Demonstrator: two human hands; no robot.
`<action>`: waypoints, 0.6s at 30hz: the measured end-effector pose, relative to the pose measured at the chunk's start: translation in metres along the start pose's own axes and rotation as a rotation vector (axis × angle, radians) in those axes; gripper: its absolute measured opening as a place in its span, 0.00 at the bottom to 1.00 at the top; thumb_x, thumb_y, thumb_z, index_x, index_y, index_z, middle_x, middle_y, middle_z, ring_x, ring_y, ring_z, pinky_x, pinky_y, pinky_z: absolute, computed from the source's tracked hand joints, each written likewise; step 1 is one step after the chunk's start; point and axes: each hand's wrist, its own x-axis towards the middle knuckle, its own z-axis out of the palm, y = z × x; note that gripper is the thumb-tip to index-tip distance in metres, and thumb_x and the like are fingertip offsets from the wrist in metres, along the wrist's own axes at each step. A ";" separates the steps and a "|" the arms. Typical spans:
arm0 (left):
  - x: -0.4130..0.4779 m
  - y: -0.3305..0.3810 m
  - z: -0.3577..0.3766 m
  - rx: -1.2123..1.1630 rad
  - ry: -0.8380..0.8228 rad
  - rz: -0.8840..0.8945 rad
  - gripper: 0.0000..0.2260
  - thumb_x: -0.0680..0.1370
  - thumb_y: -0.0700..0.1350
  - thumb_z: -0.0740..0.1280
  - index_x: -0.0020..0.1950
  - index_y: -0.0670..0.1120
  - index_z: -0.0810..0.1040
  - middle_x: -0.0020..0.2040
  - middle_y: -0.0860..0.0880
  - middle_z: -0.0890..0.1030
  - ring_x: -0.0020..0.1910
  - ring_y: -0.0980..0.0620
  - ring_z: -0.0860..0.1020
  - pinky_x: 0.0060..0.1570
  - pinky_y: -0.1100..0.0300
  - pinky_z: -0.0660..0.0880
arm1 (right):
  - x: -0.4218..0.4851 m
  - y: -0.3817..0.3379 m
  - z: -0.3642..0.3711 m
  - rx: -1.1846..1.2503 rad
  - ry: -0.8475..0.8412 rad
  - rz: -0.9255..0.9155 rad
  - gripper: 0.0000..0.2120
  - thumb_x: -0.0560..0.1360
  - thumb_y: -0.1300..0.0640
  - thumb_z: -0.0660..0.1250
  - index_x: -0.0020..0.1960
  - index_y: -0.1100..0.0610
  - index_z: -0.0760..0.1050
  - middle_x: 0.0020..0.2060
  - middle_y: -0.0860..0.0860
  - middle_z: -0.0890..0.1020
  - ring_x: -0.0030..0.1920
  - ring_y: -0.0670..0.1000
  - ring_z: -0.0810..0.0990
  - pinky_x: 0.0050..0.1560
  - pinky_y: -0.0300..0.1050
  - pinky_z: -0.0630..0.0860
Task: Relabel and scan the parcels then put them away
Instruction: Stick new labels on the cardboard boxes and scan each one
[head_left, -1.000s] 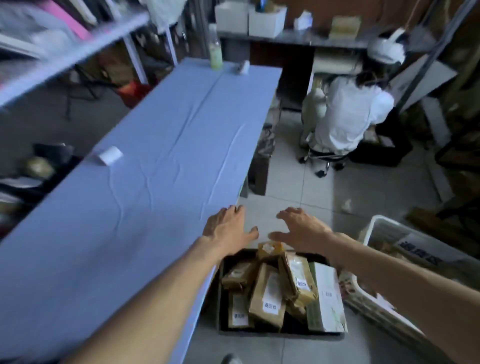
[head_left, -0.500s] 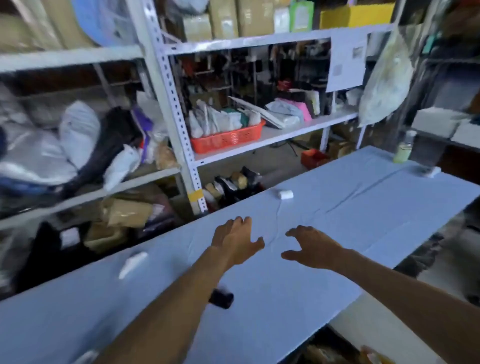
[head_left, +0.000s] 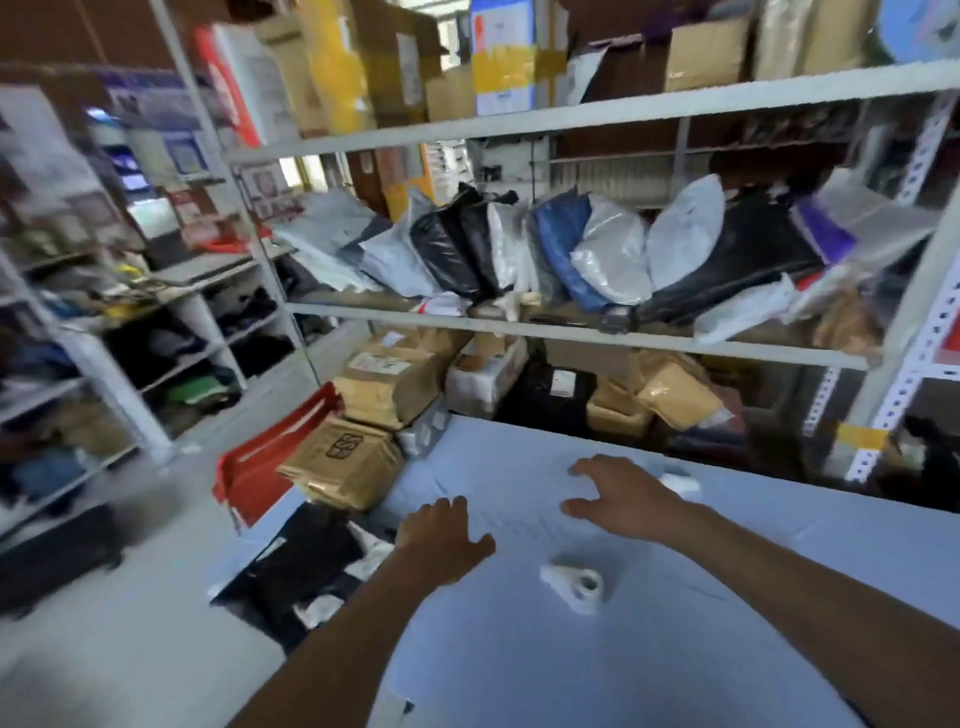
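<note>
The nearest brown parcel (head_left: 340, 460) sits on top of a stack in a red crate (head_left: 254, 470) pushed against the left end of the table (head_left: 675, 654). From the hands it lies to the left and a little further out, just past the table's corner. Its broad face is up and carries a dark stamp. Its long axis seems to run across the table's end rather than toward the person (the frame is smeared with motion, so this is a judgement only). More brown parcels are piled behind it, and dark bagged parcels (head_left: 306, 564) with white labels lie lower down, beside the table's near-left edge.

The left hand (head_left: 441, 540) is clearly the nearer one. It hovers palm down over the left part of the blue cloth with its fingers relaxed and spread, and it holds nothing. The right hand (head_left: 618, 499) is further right and slightly further out, also flat, spread and empty. If the stack is the target, the reach is leftward and the left hand likely leads.

A white label roll (head_left: 574, 584) lies on the cloth, nearer the person than either hand and between the two forearms. Behind the table, a metal shelf (head_left: 571, 332) holds poly-bag parcels (head_left: 613, 249) leaning in a row.
</note>
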 end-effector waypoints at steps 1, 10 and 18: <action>-0.001 -0.022 -0.002 -0.017 0.000 -0.034 0.26 0.77 0.62 0.59 0.67 0.45 0.66 0.64 0.45 0.73 0.63 0.44 0.72 0.60 0.52 0.70 | 0.016 -0.018 0.006 -0.005 -0.013 -0.027 0.29 0.76 0.44 0.65 0.72 0.55 0.64 0.70 0.51 0.68 0.69 0.51 0.67 0.66 0.41 0.64; 0.020 -0.161 -0.016 -0.152 0.020 -0.162 0.25 0.73 0.62 0.61 0.65 0.50 0.70 0.61 0.48 0.78 0.60 0.44 0.77 0.56 0.52 0.74 | 0.120 -0.129 0.056 0.036 -0.117 -0.132 0.33 0.76 0.43 0.65 0.74 0.58 0.62 0.73 0.53 0.65 0.71 0.51 0.64 0.68 0.40 0.61; 0.091 -0.192 -0.023 -0.080 0.006 -0.241 0.25 0.76 0.61 0.61 0.67 0.47 0.67 0.64 0.46 0.74 0.61 0.44 0.74 0.56 0.53 0.72 | 0.194 -0.134 0.047 -0.043 -0.173 -0.151 0.32 0.78 0.45 0.62 0.75 0.60 0.59 0.73 0.55 0.63 0.72 0.53 0.62 0.69 0.42 0.62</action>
